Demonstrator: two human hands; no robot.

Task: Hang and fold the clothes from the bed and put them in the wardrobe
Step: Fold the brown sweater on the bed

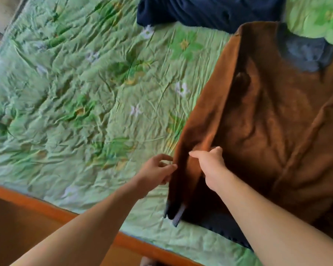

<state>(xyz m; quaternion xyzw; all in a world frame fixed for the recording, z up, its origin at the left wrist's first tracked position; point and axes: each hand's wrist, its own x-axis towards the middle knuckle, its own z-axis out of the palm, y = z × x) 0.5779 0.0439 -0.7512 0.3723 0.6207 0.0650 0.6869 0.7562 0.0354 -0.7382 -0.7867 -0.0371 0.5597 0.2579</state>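
A brown fleece sweater [273, 116] with a blue collar and blue cuffs lies spread on the bed at the right. Its left sleeve runs down along the body toward the near edge. My right hand [210, 166] pinches the sleeve's inner edge about halfway down its lower part. My left hand [158, 173] sits just left of the sleeve, fingers loosely curled at its outer edge; whether it holds the cloth I cannot tell. A dark navy garment [204, 10] lies crumpled at the far side of the bed.
The bed is covered by a wrinkled green floral bedspread [85, 93]. Its orange wooden frame [27, 196] runs along the near edge, with brown floor below. A green pillow [319, 16] lies at the top right.
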